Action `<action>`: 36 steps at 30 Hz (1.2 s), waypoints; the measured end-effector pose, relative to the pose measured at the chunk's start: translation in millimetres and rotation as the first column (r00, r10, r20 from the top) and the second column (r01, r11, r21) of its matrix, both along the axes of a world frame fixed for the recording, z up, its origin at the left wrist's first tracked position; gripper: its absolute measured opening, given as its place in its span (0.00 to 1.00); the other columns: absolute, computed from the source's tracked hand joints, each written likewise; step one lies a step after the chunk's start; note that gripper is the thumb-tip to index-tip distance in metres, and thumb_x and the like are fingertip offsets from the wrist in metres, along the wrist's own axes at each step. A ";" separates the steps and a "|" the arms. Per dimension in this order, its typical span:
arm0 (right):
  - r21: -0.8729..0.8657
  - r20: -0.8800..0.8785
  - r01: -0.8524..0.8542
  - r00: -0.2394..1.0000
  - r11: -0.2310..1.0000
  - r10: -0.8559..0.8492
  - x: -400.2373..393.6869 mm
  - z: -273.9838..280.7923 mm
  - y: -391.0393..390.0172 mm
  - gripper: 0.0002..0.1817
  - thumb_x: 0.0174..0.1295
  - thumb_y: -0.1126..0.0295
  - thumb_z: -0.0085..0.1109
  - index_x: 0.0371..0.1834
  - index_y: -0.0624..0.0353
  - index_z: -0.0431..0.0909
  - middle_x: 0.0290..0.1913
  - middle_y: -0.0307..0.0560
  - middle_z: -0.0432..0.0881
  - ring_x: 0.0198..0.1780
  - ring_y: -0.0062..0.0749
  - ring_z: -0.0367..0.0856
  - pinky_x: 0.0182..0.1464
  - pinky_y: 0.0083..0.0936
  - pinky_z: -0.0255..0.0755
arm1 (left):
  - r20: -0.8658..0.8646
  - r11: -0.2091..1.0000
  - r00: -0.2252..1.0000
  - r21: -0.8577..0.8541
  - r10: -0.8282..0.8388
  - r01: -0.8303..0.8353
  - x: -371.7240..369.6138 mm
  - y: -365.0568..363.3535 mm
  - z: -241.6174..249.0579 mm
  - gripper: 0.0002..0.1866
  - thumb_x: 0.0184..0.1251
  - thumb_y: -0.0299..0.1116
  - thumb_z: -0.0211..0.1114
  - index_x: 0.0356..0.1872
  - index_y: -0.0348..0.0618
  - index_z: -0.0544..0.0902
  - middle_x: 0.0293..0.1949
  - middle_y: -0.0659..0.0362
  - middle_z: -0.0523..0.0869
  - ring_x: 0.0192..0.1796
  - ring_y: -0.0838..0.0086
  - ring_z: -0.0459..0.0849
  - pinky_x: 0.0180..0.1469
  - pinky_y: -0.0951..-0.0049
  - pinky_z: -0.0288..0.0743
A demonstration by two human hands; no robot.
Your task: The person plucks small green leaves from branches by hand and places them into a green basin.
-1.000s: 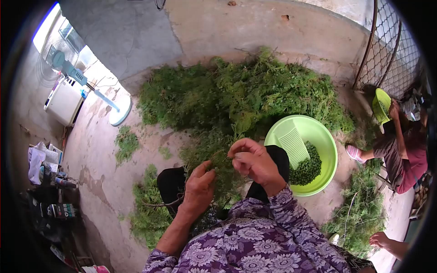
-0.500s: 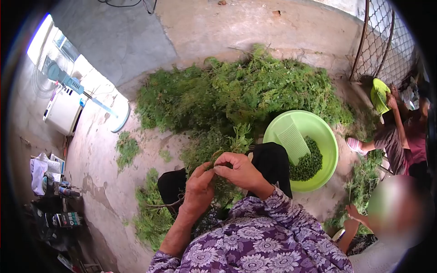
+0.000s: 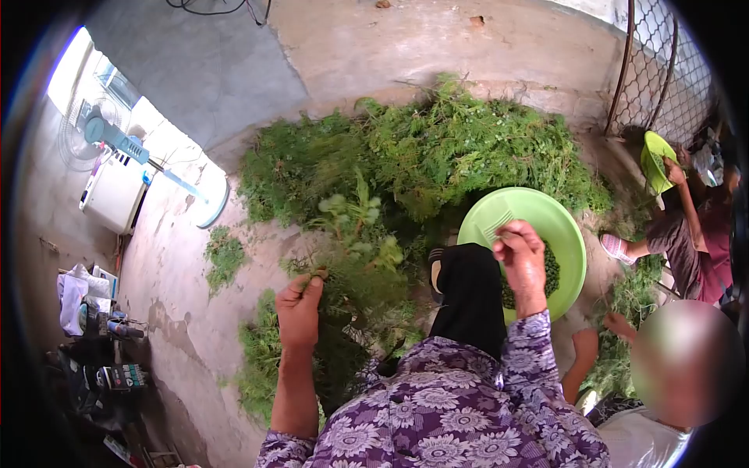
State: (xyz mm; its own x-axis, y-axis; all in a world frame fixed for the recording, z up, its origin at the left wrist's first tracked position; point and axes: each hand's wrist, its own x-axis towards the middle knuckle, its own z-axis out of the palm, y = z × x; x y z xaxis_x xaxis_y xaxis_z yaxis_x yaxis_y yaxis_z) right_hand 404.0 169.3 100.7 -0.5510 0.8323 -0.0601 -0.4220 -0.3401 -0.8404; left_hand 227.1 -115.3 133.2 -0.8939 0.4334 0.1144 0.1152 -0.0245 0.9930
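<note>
My left hand (image 3: 299,310) is closed on the stem of a leafy green branch (image 3: 355,273), which spreads to the right across my lap and looks blurred. Over the left part of a light green basin (image 3: 576,261) is my right hand (image 3: 521,253), its fingers pressed together; what they hold, if anything, is too small to make out. Small round green fruits (image 3: 551,274) lie in the basin, partly hidden by my right hand and wrist. A ridged green board (image 3: 491,217) leans inside the basin behind my fingers.
A big heap of green branches (image 3: 468,148) lies along the wall. A standing fan (image 3: 117,140) is at the left, near piled items (image 3: 82,300). At the right, one person holds a green basin (image 3: 654,160); another person (image 3: 647,437) sits nearer, beside more branches.
My hands have moved apart: the left went left with the branch, the right went right to above the basin. The nearer person's hand has shifted slightly.
</note>
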 end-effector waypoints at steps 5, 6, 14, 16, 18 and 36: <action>0.044 0.300 0.158 0.940 0.986 -0.164 46.7 -73.1 39.6 0.02 0.53 0.77 0.52 0.29 0.61 0.73 0.26 0.40 0.76 0.24 0.21 0.75 0.24 0.14 0.66 | 0.151 0.990 0.987 0.124 0.044 -0.063 -8.1 -0.4 8.8 0.07 0.59 0.27 0.60 0.36 0.36 0.82 0.35 0.60 0.83 0.39 0.78 0.77 0.46 0.77 0.68; 0.075 0.383 0.190 0.901 0.979 -0.204 53.0 -88.6 44.5 0.02 0.52 0.77 0.51 0.28 0.62 0.73 0.26 0.40 0.76 0.25 0.21 0.75 0.25 0.14 0.67 | 0.177 0.988 0.983 0.142 0.040 -0.066 -8.7 -0.7 8.8 0.07 0.59 0.27 0.60 0.36 0.36 0.82 0.35 0.60 0.83 0.39 0.78 0.77 0.47 0.76 0.68; 0.527 0.705 0.077 0.516 0.846 -0.486 85.7 -165.3 81.0 0.13 0.49 0.73 0.50 0.37 0.66 0.78 0.26 0.46 0.79 0.29 0.28 0.76 0.35 0.24 0.69 | 0.214 0.981 0.977 0.182 0.028 -0.068 -11.3 0.9 2.3 0.06 0.58 0.26 0.60 0.35 0.36 0.81 0.35 0.59 0.83 0.39 0.78 0.77 0.46 0.76 0.67; 0.506 0.691 0.110 0.543 0.856 -0.478 84.9 -162.6 80.0 0.12 0.49 0.73 0.51 0.35 0.66 0.78 0.25 0.44 0.79 0.27 0.26 0.75 0.32 0.22 0.69 | 0.215 0.981 0.976 0.178 0.041 -0.080 -12.3 -1.0 1.0 0.06 0.58 0.26 0.60 0.35 0.36 0.81 0.35 0.59 0.83 0.38 0.78 0.77 0.46 0.77 0.67; 0.244 0.592 0.170 0.754 0.955 -0.285 77.7 -156.8 77.5 0.09 0.48 0.75 0.53 0.31 0.67 0.78 0.23 0.40 0.77 0.23 0.21 0.71 0.26 0.17 0.65 | 0.317 0.978 0.948 0.189 0.023 -0.087 -17.3 -3.1 -4.4 0.06 0.58 0.25 0.60 0.35 0.36 0.81 0.35 0.59 0.83 0.38 0.78 0.77 0.46 0.77 0.67; 0.117 -0.077 -0.686 0.715 0.718 0.695 -75.7 -3.4 -132.9 0.12 0.55 0.74 0.58 0.43 0.62 0.75 0.35 0.33 0.77 0.34 0.12 0.72 0.37 0.14 0.68 | 0.159 0.986 0.982 0.115 0.098 -0.117 -11.1 -1.5 -6.7 0.07 0.58 0.24 0.60 0.36 0.34 0.81 0.34 0.60 0.83 0.37 0.80 0.77 0.44 0.78 0.68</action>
